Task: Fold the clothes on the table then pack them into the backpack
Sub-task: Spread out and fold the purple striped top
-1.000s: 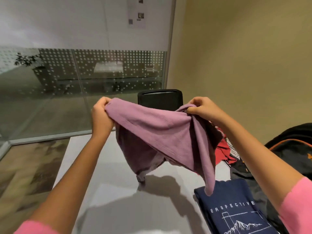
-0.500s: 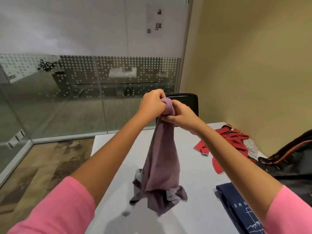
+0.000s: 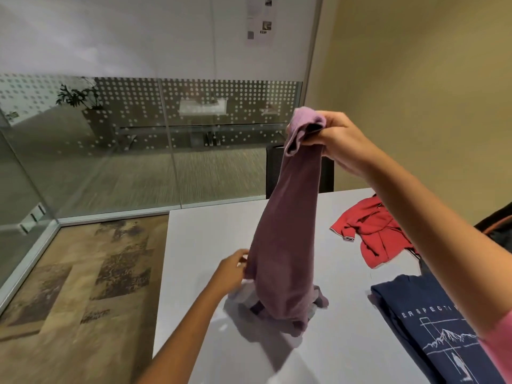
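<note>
The table (image 3: 210,239) has bare surface left and near of the hanging mauve garment (image 3: 285,245), up to its left edge. A red shirt (image 3: 371,231) lies far right, a folded navy T-shirt (image 3: 432,322) near right. The right hand (image 3: 332,139) grips the garment's top, bunched and raised; its hem rests on the table. The left hand (image 3: 231,270), fingers relaxed, touches its lower left side.

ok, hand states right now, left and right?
Left hand: at the lower edge of the purple garment; grip cannot be told.
Right hand: closed, gripping the garment's bunched top, held up.
</note>
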